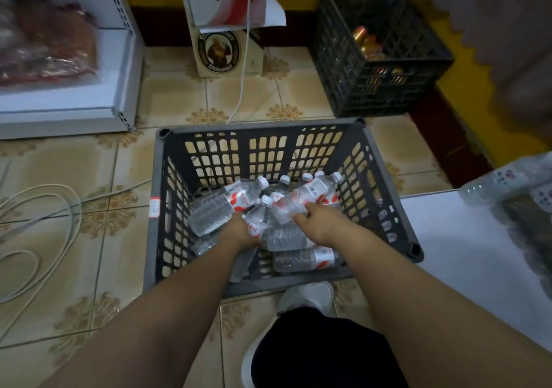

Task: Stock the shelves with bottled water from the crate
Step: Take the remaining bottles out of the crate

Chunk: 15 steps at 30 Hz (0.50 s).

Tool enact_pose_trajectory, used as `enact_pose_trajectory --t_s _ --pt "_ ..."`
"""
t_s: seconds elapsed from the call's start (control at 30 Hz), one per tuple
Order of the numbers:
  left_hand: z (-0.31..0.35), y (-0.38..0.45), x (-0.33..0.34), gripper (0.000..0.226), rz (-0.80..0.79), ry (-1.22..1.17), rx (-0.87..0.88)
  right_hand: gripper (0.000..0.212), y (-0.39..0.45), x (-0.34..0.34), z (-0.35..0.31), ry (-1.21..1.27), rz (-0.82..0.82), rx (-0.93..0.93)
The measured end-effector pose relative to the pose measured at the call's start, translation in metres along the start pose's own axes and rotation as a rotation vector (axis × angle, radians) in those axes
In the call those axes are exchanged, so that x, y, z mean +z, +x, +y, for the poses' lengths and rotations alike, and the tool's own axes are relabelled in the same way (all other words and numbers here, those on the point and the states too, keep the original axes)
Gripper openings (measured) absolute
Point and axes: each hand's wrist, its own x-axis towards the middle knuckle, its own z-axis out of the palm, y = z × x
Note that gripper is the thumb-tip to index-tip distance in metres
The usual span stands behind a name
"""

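Head view: a person bends over a dark grey plastic lattice crate that stands on the beige patterned tile floor. Both bare arms reach down into it. The left hand is near the middle of the crate and its fingers curl around a clear plastic water bottle with a red and white label, which points up toward the far wall of the crate. The right hand is just beside it, and its fingers close on the lower part of a second clear bottle with a white cap, which lies tilted toward the far right corner. More clear bottles lie loose on the crate bottom: one long bottle near the left wall, one along the near edge, and some others under the hands.

Behind the crate, near the yellow wall, stands a black plastic crate with golden cans inside. A white beer carton stands to the left of it. A white metal shelf is at the far left of the floor, and a white shelf board with packed clear bottles is at the right. A pale cable lies coiled on the floor at the left. A white shoe touches the near edge of the crate.
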Motion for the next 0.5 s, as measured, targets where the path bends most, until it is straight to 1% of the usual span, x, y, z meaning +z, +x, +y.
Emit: enact_pose_trajectory --t_s 0.13,0.23,0.33,0.4,0.43,0.5 --pt "0.005 -0.015 -0.017 0.083 0.008 -0.086 0.098 0.056 -0.009 -0.012 -0.001 0.109 0.032 0.025" --pt "0.024 -0.035 -0.033 0.074 -0.011 -0.185 0.16 0.057 -0.021 -0.018 -0.002 0.181 0.084 0.012" --pt "0.058 -0.068 -0.055 0.062 -0.017 -0.227 0.314 0.063 -0.033 -0.024 -0.006 0.331 0.203 -0.024" --pt "0.086 -0.093 -0.07 0.061 -0.01 -0.234 0.45 0.07 -0.049 -0.036 -0.013 0.446 0.292 -0.077" --pt "0.1 -0.106 -0.076 0.063 -0.006 -0.24 0.515 0.069 -0.059 -0.044 -0.017 0.519 0.356 -0.108" --pt "0.13 -0.134 -0.087 0.064 0.002 -0.243 0.631 0.055 -0.08 -0.066 -0.022 0.664 0.499 -0.174"
